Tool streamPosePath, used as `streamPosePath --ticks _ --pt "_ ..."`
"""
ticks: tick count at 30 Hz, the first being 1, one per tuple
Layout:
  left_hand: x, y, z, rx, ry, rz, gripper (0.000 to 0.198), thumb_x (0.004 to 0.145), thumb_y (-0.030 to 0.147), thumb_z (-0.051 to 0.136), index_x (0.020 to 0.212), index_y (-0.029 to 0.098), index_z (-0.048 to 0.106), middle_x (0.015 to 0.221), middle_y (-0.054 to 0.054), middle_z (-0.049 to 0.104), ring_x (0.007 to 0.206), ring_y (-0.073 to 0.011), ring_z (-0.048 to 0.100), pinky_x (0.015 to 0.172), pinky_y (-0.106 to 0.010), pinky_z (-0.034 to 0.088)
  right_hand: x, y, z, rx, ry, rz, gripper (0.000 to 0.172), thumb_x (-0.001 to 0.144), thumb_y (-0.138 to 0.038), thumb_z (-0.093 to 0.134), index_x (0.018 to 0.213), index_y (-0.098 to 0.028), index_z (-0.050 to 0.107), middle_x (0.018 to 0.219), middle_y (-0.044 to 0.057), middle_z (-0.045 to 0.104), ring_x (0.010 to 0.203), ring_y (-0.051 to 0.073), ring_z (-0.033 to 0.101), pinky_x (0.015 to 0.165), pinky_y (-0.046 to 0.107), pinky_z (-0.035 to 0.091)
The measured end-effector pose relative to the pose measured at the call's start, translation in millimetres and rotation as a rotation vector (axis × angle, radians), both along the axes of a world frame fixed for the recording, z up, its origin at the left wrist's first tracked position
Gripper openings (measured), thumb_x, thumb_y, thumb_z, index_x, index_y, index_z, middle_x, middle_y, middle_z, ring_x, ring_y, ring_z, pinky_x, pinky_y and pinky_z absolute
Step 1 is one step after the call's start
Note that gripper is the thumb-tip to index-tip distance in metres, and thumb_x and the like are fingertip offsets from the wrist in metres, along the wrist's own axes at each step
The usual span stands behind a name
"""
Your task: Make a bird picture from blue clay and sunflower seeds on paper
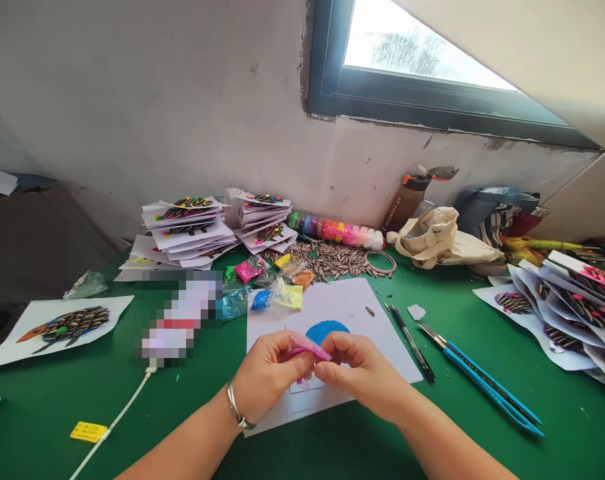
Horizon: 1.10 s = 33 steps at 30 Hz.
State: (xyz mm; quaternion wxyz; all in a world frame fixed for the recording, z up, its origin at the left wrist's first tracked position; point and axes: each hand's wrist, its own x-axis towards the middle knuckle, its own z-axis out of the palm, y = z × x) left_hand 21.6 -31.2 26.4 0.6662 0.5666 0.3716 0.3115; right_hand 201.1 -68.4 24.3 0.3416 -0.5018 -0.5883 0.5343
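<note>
Over the green tabletop (197,377), dark-framed window (412,53) at one o'clock, our left hand (269,370) and right hand (365,370) are pinching pink plastic (312,347).

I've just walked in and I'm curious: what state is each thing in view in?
Left hand: pinching pink packet
Right hand: pinching it too
Pink packet: crumpled
Blue shape: on white paper, partly hidden
Pen: lying flat
Blue-handled tool: lying flat
Seeds: loose, in a pile
Cloth bag: slumped
Paper stack at right: splayed

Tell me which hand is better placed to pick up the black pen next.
Right hand, probably: it's nearer the black pen than the left hand, though both hold the pink packet.
</note>
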Motion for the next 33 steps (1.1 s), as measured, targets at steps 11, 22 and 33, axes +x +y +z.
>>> streamPosePath --ticks 11,22,33 --pt "-1.8 -2.2 6.4 0.017 0.145 -0.011 0.032 0.073 0.046 0.065 0.063 0.016 0.062 0.051 0.003 0.051 0.049 -0.0105 0.045 0.050 -0.023 0.039 6.1 3.2 5.7 -0.012 0.147 -0.063 0.033 0.088 -0.047 0.054 0.080 -0.018 0.066 0.071 0.001 0.059 0.069 0.014 0.054 0.067 0.027 0.042" --pt "-2.9 -1.0 4.7 0.104 0.203 -0.078 0.025 0.079 0.040 0.059 0.077 0.016 0.066 0.061 0.001 0.055 0.059 -0.0127 0.047 0.058 -0.025 0.039 4.9 5.3 2.5 -0.078 0.205 -0.064 0.034 0.089 -0.042 0.054 0.073 -0.015 0.065 0.067 0.001 0.057 0.065 0.012 0.050 0.066 0.026 0.039" --pt "-3.0 0.5 3.4 0.040 0.225 -0.124 0.036 0.075 0.049 0.062 0.066 0.015 0.064 0.049 0.006 0.041 0.048 -0.0086 0.034 0.047 -0.023 0.028 0.5 5.8 2.6 -0.214 0.319 -0.019 0.022 0.080 -0.035 0.065 0.075 -0.013 0.066 0.069 0.002 0.059 0.065 0.012 0.050 0.066 0.027 0.041"
